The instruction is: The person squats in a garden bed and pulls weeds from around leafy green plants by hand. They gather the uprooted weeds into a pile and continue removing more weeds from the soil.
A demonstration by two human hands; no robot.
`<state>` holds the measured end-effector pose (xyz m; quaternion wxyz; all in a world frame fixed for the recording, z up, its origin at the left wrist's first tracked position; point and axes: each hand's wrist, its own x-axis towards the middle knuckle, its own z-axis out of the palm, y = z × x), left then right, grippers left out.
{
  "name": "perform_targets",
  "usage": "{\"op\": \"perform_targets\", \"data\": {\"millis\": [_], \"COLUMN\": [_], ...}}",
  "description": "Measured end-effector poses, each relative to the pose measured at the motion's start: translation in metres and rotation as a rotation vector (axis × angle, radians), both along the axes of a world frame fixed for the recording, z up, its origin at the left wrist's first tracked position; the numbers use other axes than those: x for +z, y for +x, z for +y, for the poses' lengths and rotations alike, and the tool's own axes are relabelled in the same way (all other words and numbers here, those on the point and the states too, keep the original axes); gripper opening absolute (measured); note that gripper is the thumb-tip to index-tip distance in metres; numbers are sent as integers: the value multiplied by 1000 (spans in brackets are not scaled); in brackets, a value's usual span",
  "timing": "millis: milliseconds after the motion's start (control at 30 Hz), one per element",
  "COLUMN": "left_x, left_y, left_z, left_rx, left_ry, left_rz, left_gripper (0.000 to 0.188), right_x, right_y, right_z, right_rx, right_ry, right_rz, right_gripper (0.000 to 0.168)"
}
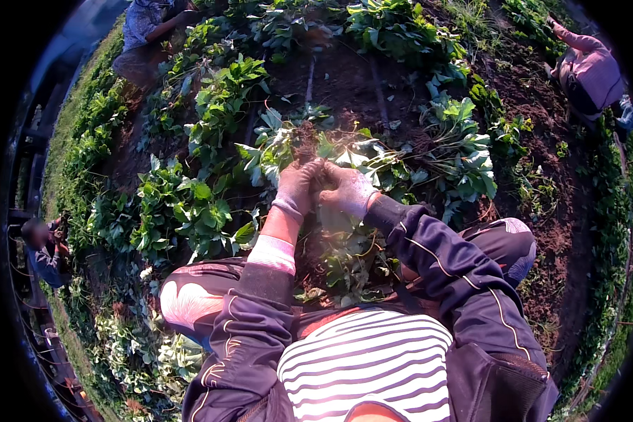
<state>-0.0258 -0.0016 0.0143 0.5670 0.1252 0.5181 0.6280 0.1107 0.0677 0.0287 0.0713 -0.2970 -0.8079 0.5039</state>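
In the head view both my hands wear soiled gloves and meet in front of me, low over the plants. My left hand [294,187] is closed on the base of an uprooted leafy plant, whose dark root clump [306,138] points away from me. Close against it, my right hand [346,190] has its fingers bent at the same plant; what lies between its fingertips is blurred. Pulled plants with pale stems and bare roots [427,142] lie just beyond and right of my hands. Loose leaves [348,264] lie between my knees.
Leafy plants in rows [205,211] stand to the left and ahead. Thin drip lines [310,79] run over dark soil. One person [145,31] crouches upper left, another [591,79] bends upper right, a third [47,253] is at far left.
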Motion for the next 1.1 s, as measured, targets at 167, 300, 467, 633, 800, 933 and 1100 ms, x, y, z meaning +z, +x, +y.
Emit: {"op": "perform_targets", "data": {"millis": [167, 300, 467, 633, 800, 933, 1100], "left_x": [-8, -57, -80, -120, -127, -132, -76], "left_y": [17, 29, 89, 83, 71, 39, -42], "left_z": [37, 58, 98, 100, 39, 0, 45], "left_rx": [-74, -177, -721, -1017, -1288, -1647, -889], "left_ry": [374, -105, -162, -430, -358, -349, -620], "left_rz": [535, 677, 1384, 1573, 1352, 941, 592], "left_gripper": [18, 31, 55, 64, 35, 38, 41], "right_x": [44, 48, -58, -69, -91, -143, -166], "right_y": [20, 48, 142, 91, 4, -31, -44], "right_z": [83, 164, 240, 247, 201, 143, 66], "right_rx": [70, 107, 179, 168, 267, 299, 394], "right_ry": [574, 1123, 756, 583, 331, 320, 457], "right_rz": [-95, -416, -1140, -1161, -546, -364, -495], "right_gripper": [26, 20, 35, 27, 46, 60, 36]}}
